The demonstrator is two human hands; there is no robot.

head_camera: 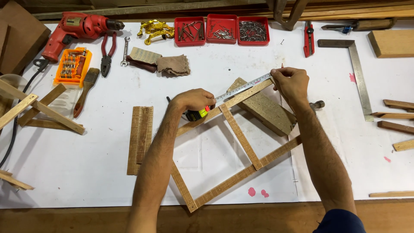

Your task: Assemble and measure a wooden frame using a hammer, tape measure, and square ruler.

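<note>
A frame of thin wooden slats (241, 138) lies tilted on the white-covered bench (86, 159). My left hand (194, 100) grips a yellow and black tape measure case (197, 114) on the frame's upper slat. The metal tape blade (243, 88) runs along that slat to my right hand (291, 82), which pinches the blade's end at the slat's far tip, with a pencil tip showing above the fingers. A thick wooden block (267, 110) lies under the frame's upper right part.
Red drill (77, 28), orange bit set (72, 67), brush, pliers and wrench at back left. Three red trays of nails (222, 29) at back middle. Steel square (358, 73) and loose slats (394, 116) on the right. Flat slats (140, 138) left of my arm.
</note>
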